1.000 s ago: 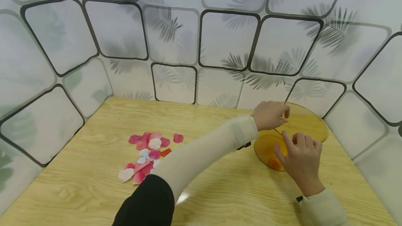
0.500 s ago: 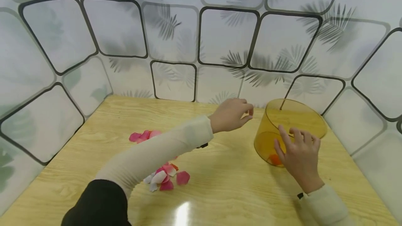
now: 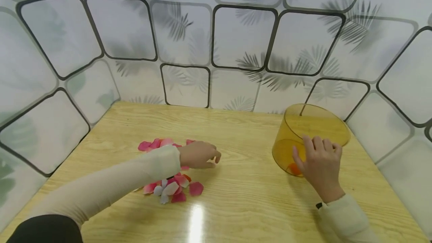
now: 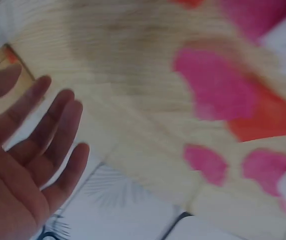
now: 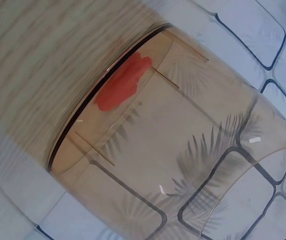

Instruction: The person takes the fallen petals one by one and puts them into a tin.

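Loose petals (image 3: 170, 188) in pink, white and red lie scattered on the left half of the table. Over this scatter is my left hand (image 3: 199, 155), with nothing held; the left wrist view shows its relaxed, spread fingers (image 4: 65, 125) and palm. A clear amber container (image 3: 282, 138) with a slanted rim stands upright at the right. At its bottom lies an orange-red petal (image 5: 125, 82). My right hand (image 3: 320, 166) is at the container's near side, thumb and fingers apart near the rim. Whether it touches the container, I cannot tell.
The table (image 3: 236, 205) has a pale wood-grain top. Behind it and along both sides hangs a white curtain (image 3: 243, 40) with rounded squares and grey leaves.
My left hand has moved from over the container leftward to the petals, and holds nothing. Some petals at the near side of the scatter now lie farther right. My right hand has barely moved.
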Tool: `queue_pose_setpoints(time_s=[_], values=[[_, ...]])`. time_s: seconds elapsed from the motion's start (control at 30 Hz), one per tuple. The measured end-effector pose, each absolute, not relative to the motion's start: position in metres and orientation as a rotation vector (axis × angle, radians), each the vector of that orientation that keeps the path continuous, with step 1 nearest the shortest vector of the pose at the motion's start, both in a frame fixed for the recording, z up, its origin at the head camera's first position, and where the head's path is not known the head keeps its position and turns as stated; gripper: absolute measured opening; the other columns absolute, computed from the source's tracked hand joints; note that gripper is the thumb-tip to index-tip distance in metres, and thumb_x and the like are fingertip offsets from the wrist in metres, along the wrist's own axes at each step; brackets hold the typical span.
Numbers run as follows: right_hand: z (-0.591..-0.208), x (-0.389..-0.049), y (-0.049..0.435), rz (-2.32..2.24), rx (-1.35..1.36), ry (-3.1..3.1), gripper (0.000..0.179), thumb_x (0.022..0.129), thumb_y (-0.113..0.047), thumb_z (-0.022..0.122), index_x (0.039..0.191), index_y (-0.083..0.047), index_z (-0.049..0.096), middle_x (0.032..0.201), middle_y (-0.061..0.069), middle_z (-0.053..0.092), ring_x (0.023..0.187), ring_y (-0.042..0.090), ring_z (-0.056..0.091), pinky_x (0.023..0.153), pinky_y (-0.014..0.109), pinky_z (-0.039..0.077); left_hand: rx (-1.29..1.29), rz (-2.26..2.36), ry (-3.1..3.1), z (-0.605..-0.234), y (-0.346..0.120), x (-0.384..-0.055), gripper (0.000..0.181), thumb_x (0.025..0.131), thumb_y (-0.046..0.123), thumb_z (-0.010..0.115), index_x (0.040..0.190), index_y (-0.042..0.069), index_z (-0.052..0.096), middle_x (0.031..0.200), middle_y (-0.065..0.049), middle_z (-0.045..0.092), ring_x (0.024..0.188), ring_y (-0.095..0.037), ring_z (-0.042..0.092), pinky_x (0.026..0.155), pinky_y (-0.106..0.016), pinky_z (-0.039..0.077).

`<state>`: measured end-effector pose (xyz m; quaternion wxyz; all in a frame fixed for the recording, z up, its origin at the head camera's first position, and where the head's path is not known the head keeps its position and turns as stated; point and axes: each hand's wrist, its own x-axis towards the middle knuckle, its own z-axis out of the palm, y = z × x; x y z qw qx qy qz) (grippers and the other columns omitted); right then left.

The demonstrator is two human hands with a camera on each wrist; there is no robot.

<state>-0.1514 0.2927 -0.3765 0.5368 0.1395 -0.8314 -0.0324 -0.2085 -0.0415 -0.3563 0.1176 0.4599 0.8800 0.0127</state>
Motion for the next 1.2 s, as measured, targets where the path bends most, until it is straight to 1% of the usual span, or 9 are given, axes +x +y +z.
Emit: queue_pose_setpoints(time_s=[0.13, 0.27, 0.4, 0.53, 0.63, 0.77, 1.03, 1.2], values=[[-0.376, -0.154, 0.292, -0.059, 0.308, -1.961, 0.043, 0.087, -0.039, 0.051, 0.082, 0.003, 0.057, 0.068, 0.021, 0.052, 0.059, 0.039, 0.045, 0.060, 0.052, 0.032, 1.285, -0.006, 2.486, -0.370, -0.055, -0.205, 0.010, 0.087, 0.019, 0.065, 0.097, 0.017, 0.066, 0.094, 0.002, 0.064, 0.082, -0.010, 0.056, 0.075, -0.023, 0.049], [-0.376, -0.155, 0.290, -0.045, 0.292, -1.954, 0.044, 0.085, -0.041, 0.052, 0.078, 0.002, 0.057, 0.066, 0.020, 0.052, 0.058, 0.039, 0.045, 0.059, 0.051, 0.031, 1.306, -0.042, 2.453, -0.379, -0.060, -0.199, 0.010, 0.083, 0.016, 0.067, 0.091, 0.019, 0.064, 0.086, 0.006, 0.058, 0.071, -0.008, 0.049, 0.067, -0.021, 0.044], [-0.374, -0.153, 0.289, -0.047, 0.279, -1.971, 0.044, 0.085, -0.042, 0.051, 0.079, 0.001, 0.058, 0.065, 0.020, 0.052, 0.057, 0.038, 0.045, 0.058, 0.050, 0.030, 1.377, -0.079, 2.406, -0.380, -0.059, -0.194, 0.017, 0.079, 0.022, 0.075, 0.085, 0.021, 0.060, 0.081, 0.009, 0.053, 0.067, -0.006, 0.046, 0.063, -0.019, 0.041], [-0.373, -0.153, 0.289, -0.048, 0.275, -1.979, 0.043, 0.085, -0.042, 0.051, 0.079, 0.001, 0.058, 0.063, 0.019, 0.051, 0.056, 0.038, 0.045, 0.058, 0.049, 0.030, 1.465, -0.129, 2.342, -0.381, -0.056, -0.191, 0.022, 0.073, 0.025, 0.080, 0.079, 0.021, 0.060, 0.074, 0.011, 0.051, 0.065, -0.003, 0.044, 0.061, -0.016, 0.038], [-0.373, -0.153, 0.289, -0.044, 0.275, -1.976, 0.043, 0.085, -0.041, 0.051, 0.079, 0.001, 0.057, 0.063, 0.018, 0.051, 0.056, 0.037, 0.045, 0.057, 0.049, 0.029, 1.505, -0.158, 2.318, -0.381, -0.054, -0.190, 0.021, 0.073, 0.025, 0.081, 0.074, 0.019, 0.060, 0.070, 0.012, 0.051, 0.063, -0.002, 0.044, 0.060, -0.015, 0.037], [-0.372, -0.153, 0.288, -0.039, 0.280, -1.970, 0.042, 0.085, -0.041, 0.052, 0.079, 0.001, 0.057, 0.063, 0.018, 0.051, 0.056, 0.037, 0.044, 0.057, 0.049, 0.029, 1.502, -0.162, 2.316, -0.381, -0.053, -0.189, 0.021, 0.074, 0.024, 0.081, 0.071, 0.020, 0.060, 0.068, 0.013, 0.052, 0.063, -0.001, 0.044, 0.061, -0.015, 0.037], [-0.372, -0.153, 0.289, -0.054, 0.275, -1.971, 0.042, 0.086, -0.041, 0.051, 0.078, 0.000, 0.057, 0.062, 0.018, 0.051, 0.055, 0.036, 0.043, 0.057, 0.049, 0.029, 1.479, -0.098, 2.280, -0.382, -0.053, -0.188, 0.019, 0.075, 0.018, 0.080, 0.075, 0.021, 0.060, 0.072, 0.013, 0.055, 0.067, -0.001, 0.047, 0.063, -0.015, 0.040], [-0.373, -0.153, 0.289, -0.055, 0.273, -1.977, 0.044, 0.086, -0.042, 0.050, 0.078, 0.000, 0.057, 0.063, 0.018, 0.051, 0.055, 0.036, 0.043, 0.057, 0.049, 0.030, 1.477, -0.076, 2.243, -0.381, -0.051, -0.187, 0.019, 0.077, 0.016, 0.078, 0.066, 0.019, 0.062, 0.065, 0.013, 0.054, 0.062, 0.001, 0.047, 0.059, -0.013, 0.039]])
